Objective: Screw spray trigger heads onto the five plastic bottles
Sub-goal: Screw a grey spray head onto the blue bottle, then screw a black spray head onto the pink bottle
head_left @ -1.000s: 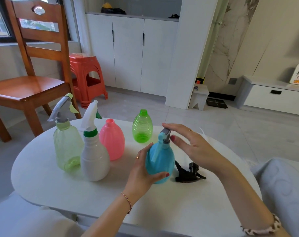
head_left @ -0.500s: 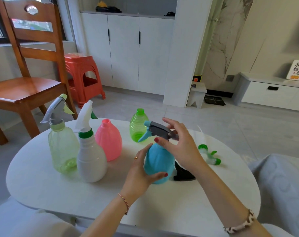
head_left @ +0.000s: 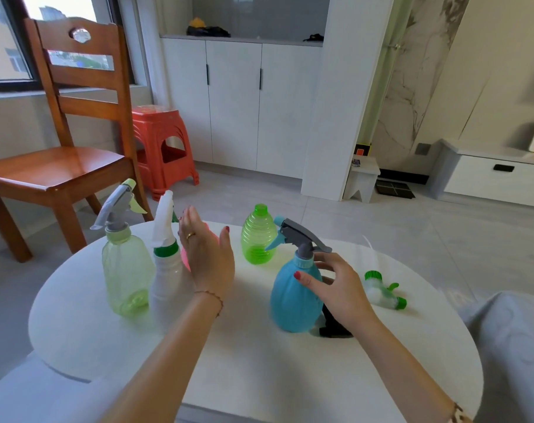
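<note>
Counter first: we see a smooth white rounded top carrying everything. Our left hand is spread open with fingers straight, holding nothing, raised in front of the rounded pink bottle, which it mostly hides. Our right hand is loosely open, thumb against the matte, pear-shaped blue bottle, which wears a grey trigger head. At left stand a translucent pale-green bottle and a white bottle, both fitted with heads. Behind stands a ribbed bright-green bottle, its neck bare. A green-and-white trigger head lies right of our hand; a black trigger head lies beside the blue bottle.
</note>
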